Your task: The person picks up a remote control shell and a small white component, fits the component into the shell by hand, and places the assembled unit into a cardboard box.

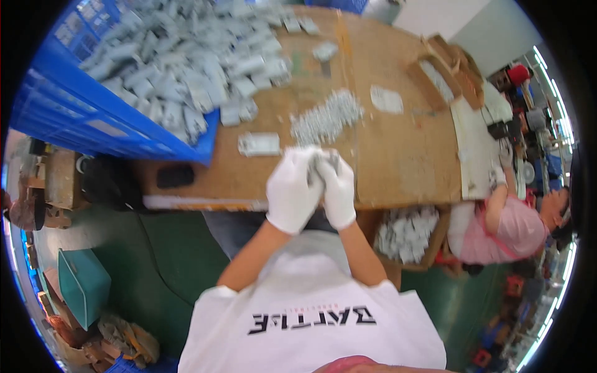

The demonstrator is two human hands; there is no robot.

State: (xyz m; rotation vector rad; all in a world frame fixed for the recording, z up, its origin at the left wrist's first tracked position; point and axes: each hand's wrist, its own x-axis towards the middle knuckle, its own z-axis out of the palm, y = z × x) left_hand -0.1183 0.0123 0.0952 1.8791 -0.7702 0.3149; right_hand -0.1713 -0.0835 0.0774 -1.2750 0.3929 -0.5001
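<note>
My left hand (290, 194) and my right hand (339, 191), both in white gloves, meet above the front edge of the brown table (398, 161). Their fingers are closed and pressed together. Whatever lies between the fingertips is hidden by the gloves. Just beyond them spreads a pile of small whitish parts (328, 118). A flat white plastic piece (259, 144) lies on the table left of the fingertips. Another rounded white piece (387, 99) lies farther off to the right.
A blue crate (93, 112) with a big heap of pale casings (186, 62) fills the back left. A dark phone-like slab (175, 176) lies near the left front edge. Cardboard boxes (444, 71) stand far right; a box of white pieces (407, 235) sits below the table. A co-worker (497, 230) works at right.
</note>
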